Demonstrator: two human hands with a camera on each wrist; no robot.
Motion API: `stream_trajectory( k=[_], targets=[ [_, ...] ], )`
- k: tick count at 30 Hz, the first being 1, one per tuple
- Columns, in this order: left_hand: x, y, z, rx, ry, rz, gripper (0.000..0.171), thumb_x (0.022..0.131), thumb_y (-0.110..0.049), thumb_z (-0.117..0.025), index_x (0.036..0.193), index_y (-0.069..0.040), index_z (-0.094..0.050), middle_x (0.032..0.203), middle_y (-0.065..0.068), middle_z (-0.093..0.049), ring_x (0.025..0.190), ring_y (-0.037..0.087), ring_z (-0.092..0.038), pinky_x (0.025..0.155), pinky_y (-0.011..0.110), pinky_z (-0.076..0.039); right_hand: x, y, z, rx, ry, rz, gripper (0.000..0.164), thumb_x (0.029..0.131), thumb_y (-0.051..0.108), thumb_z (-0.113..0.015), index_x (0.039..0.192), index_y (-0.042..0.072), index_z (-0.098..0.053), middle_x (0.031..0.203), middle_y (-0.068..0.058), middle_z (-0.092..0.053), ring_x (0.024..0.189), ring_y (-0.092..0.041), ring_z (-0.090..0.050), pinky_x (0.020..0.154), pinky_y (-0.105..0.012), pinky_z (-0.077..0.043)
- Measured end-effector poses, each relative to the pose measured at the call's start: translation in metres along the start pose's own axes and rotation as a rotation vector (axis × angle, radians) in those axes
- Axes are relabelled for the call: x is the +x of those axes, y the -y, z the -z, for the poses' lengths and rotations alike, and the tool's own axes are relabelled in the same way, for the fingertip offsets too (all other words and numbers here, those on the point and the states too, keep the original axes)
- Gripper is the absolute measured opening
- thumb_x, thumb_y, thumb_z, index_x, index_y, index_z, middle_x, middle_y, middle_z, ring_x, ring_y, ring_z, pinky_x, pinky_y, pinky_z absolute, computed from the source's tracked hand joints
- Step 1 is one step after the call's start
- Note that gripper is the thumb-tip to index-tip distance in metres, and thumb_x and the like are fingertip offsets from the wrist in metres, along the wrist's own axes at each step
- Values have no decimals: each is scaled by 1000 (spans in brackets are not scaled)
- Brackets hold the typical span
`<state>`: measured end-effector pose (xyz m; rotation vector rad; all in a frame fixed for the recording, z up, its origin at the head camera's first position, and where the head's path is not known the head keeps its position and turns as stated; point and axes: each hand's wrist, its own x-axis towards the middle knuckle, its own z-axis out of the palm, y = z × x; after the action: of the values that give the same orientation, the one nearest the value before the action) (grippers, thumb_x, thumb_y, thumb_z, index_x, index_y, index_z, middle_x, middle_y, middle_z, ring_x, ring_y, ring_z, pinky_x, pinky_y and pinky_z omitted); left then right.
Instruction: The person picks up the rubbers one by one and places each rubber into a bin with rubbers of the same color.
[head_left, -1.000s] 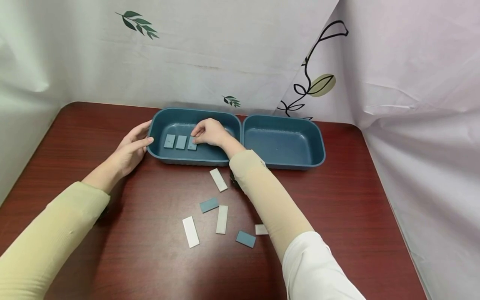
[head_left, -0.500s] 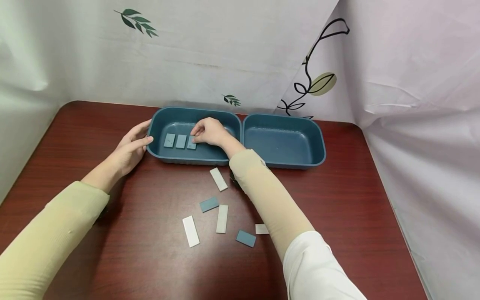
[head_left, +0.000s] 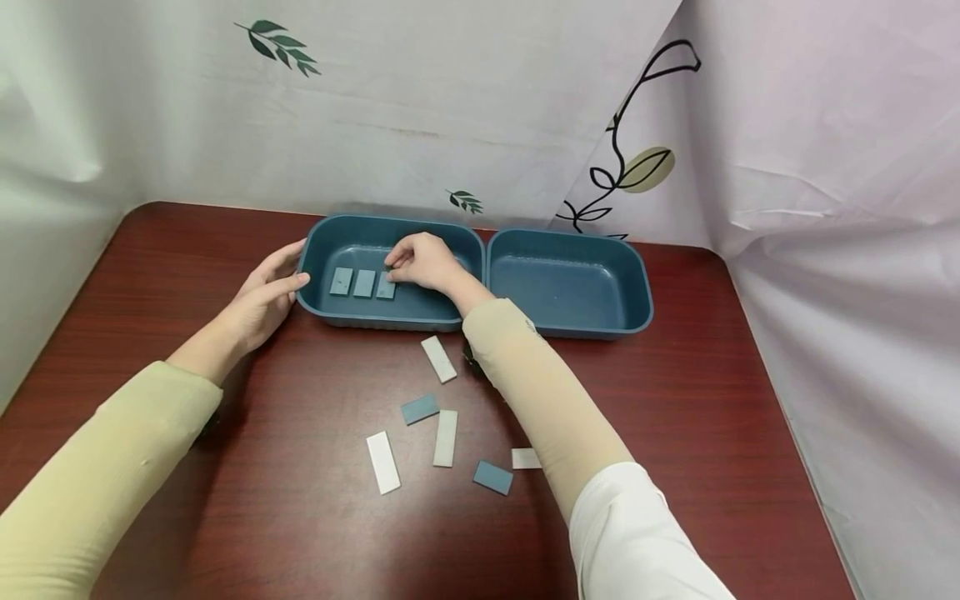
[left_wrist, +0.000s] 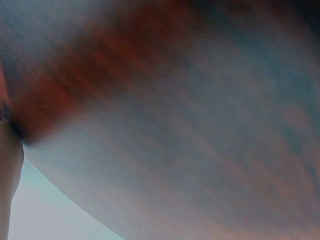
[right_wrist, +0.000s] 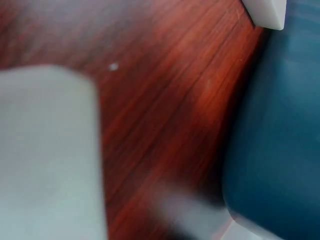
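Note:
My left hand (head_left: 258,304) holds the left end of a dark blue plastic bin (head_left: 378,321), its thumb at the rim and fingers along the outside. Inside the bin, my right hand (head_left: 423,262) pinches the upper part of a small blue-grey rectangular tile (head_left: 386,290), which the fingertips partly cover. Left of it, a middle tile (head_left: 363,284) and a leftmost tile (head_left: 341,282) of the same colour lie in a row on the bin floor. The left wrist view is mostly blurred. The bin's wall (right_wrist: 280,130) fills the right side of the right wrist view.
A second blue bin (head_left: 570,329) stands against the first on the right. In front lie white tiles, among them a left one (head_left: 383,462) and one near the bin (head_left: 438,359), plus blue-grey tiles (head_left: 492,477). A white patterned cloth (head_left: 360,108) hangs behind the table.
Both hands, the bins and the tiles keep nearly the same places. The whole head view shifts only slightly.

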<state>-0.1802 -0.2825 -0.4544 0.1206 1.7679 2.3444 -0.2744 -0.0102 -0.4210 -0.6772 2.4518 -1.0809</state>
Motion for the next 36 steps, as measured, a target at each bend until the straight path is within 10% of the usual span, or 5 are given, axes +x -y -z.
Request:
stream_trajectory(
  k=[36],
  targets=[
    [1, 0, 0, -23, 13, 7, 52, 109, -3, -53, 158, -19, -42, 148, -13, -48, 133, -1, -49, 104, 12, -42, -116, 10, 47, 85, 139, 171, 23, 98, 7, -77, 119, -1, -75, 108, -12, -75, 96, -19, -72, 90, -28, -61]
  ],
)
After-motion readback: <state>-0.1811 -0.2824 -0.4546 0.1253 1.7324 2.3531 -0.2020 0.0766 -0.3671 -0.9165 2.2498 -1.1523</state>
